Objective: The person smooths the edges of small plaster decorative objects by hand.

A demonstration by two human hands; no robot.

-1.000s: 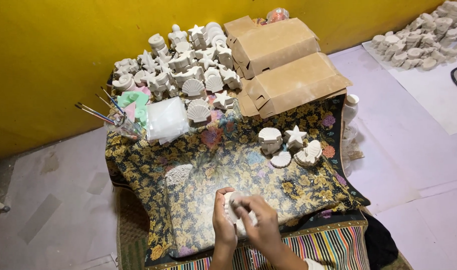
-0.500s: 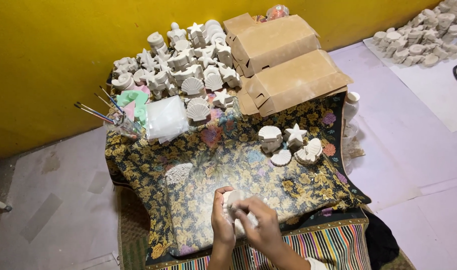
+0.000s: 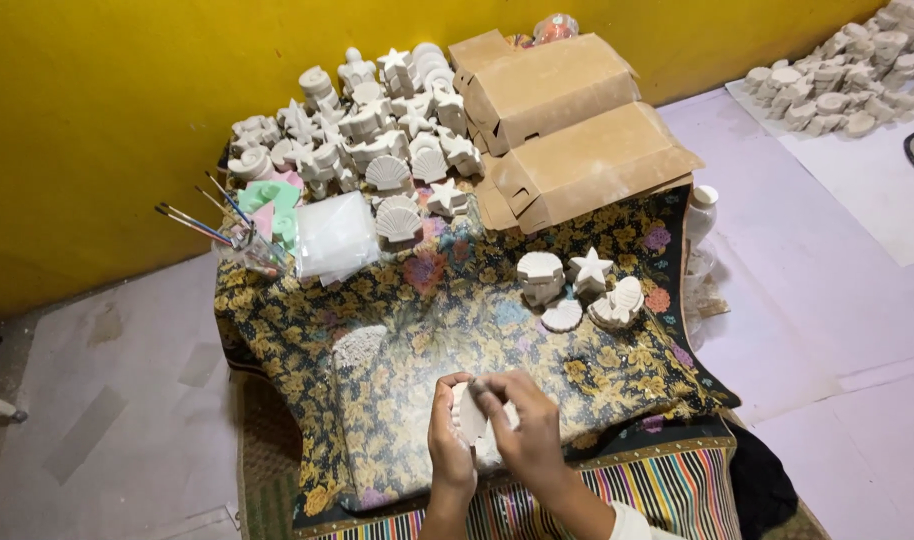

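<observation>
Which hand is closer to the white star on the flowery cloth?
The right hand is closer. The white star lies up and to the right of it, well apart. The left hand sits further left, on the far side of the white piece both hands hold.

head cam, looking down, mid-range

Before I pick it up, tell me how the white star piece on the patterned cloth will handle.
The star piece looks like cast plaster: probably stiff and fairly heavy for its size. Its thin points could chip if knocked against the shell pieces beside it. The matte, dusty surface suggests it will not slip, and resting on the floral cloth it seems unlikely to roll.
</observation>
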